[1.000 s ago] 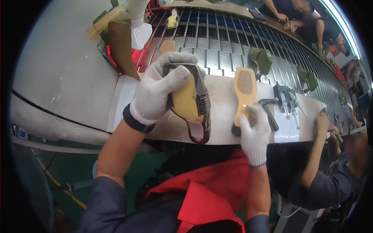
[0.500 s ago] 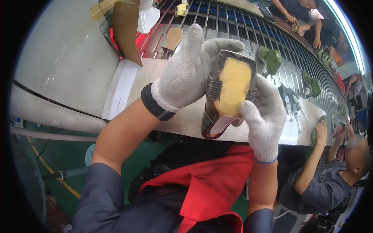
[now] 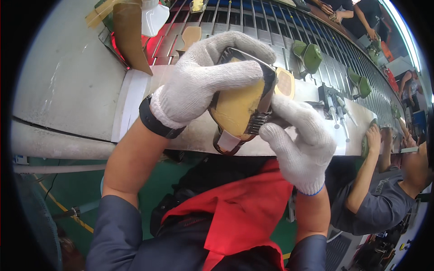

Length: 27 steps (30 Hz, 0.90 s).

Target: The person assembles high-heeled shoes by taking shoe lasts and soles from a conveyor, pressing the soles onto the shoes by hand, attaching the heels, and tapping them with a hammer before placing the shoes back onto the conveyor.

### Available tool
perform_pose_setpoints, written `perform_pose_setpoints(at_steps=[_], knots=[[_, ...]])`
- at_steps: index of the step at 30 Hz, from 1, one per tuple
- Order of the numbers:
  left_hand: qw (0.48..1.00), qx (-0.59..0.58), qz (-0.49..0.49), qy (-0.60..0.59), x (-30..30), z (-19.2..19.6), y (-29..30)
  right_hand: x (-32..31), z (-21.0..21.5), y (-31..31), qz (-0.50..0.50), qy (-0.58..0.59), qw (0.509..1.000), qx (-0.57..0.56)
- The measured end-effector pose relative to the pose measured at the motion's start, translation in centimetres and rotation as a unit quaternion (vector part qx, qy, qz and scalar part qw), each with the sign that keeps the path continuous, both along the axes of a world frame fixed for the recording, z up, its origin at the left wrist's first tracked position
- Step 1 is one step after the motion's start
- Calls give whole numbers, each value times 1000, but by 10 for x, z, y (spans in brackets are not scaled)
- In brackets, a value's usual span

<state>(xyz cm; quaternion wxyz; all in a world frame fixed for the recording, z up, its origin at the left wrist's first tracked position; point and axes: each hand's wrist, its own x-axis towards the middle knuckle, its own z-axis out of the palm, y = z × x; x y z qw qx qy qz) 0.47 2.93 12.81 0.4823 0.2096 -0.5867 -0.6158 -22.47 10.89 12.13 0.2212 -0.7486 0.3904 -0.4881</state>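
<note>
We record one partly built shoe (image 3: 237, 110), underside facing us: dull yellow bottom surface, dark rim, black pleated edging (image 3: 257, 123) at lower right, pale rectangular patch (image 3: 228, 141) near the narrower end. We see glossy brown there; that end points down and slightly left. Left hand (image 3: 203, 77) grips the shoe; right hand (image 3: 302, 137) meets its right side.

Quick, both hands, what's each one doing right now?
Left hand: closed on the upturned shoe, thumb across its underside.
Right hand: partly curled at the shoe's side; can't tell whether it grips.
</note>
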Motion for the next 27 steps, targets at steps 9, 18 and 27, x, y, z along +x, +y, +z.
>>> perform_pose_setpoints(at_steps=[9, 18, 27], knots=[[998, 4, -36, -52, 3, 9, -1, -13, 29, -13, 40, 181, 969, -163], [995, -26, -53, -77, 1, 13, -4, -17, 65, -14, 104, 332, 928, -137], [991, -69, -93, -74, 5, 7, -14, -9, 47, -12, 110, 267, 950, -119]])
